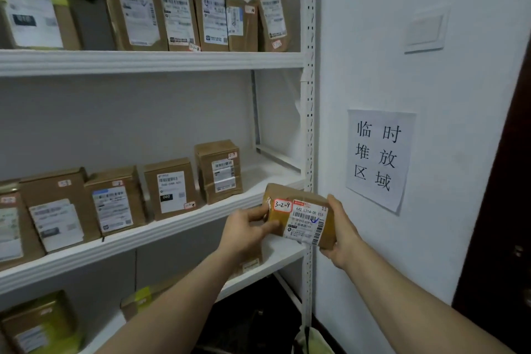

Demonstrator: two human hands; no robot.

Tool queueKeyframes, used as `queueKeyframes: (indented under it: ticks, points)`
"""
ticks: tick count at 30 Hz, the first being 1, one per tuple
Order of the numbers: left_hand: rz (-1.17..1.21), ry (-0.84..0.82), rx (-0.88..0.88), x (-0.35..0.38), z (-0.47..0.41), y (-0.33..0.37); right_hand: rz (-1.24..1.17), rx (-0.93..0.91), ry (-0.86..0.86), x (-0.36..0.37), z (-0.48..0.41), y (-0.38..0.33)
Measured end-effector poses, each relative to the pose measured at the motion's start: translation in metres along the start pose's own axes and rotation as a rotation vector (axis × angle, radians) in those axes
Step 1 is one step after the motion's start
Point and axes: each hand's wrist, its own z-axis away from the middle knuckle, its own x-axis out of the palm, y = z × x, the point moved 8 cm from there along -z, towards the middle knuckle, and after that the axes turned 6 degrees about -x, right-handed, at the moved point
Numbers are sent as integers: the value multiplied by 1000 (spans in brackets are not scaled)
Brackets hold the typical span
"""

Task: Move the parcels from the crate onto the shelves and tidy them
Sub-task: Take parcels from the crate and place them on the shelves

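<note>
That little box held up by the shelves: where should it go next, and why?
Probably set the parcel upright on the middle shelf, in the free space right of the last box. The left hand and right hand hold it just in front of that spot, and its tag reads 3-2-9.

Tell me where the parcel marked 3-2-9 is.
Head view, right of centre: left hand and right hand grip the 3-2-9 parcel before the right end of the middle shelf.

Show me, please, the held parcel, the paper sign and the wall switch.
held parcel [307, 224]: head view, on its white shipping label.
paper sign [379, 158]: head view, middle of the sheet.
wall switch [426, 27]: head view, centre of its plate.
</note>
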Motion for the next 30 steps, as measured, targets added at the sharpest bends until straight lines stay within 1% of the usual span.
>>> queueKeyframes:
  ticks: [2, 4, 6, 8, 11, 12, 14, 16, 20, 24, 28, 30]
  points:
    - [-36, 32, -20, 13, -28, 1, 24, 40, -19, -2, -41, -4]
    - [-90, 48, -40, 26, -53, 3, 29, 31, -43, -2, -77, -15]
    - [-184, 74, -60, 33, -77, 3, 55, 4, -34, -2, -109, -29]
    - [-293, 99, -119, 33, -99, -4, 63, -13, -38, 5, -137, -39]
    - [-474, 177, -174, 19, -126, -18, 69, 20, -89, 24, -171, -39]
    - [-559, 214, -168, 12, -135, -20, 83, 15, -103, 32, -182, -39]
    - [-753, 298, -101, -4, -156, -17, 118, -8, -106, 45, -205, -40]
    - [-898, 388, -40, -21, -179, -12, 144, -12, -115, 61, -228, -36]
    - [-979, 496, -44, -58, -224, -15, 179, -39, -109, 89, -268, -28]
    - [-1072, 448, -57, -80, -264, -23, 289, -87, -113, 113, -303, -26]
    - [-1161, 365, -57, -85, -292, -35, 314, -47, -81, 123, -336, -9]
    - [-1179, 360, -52, -87, -299, -38, 364, -60, -51, 129, -346, -4]
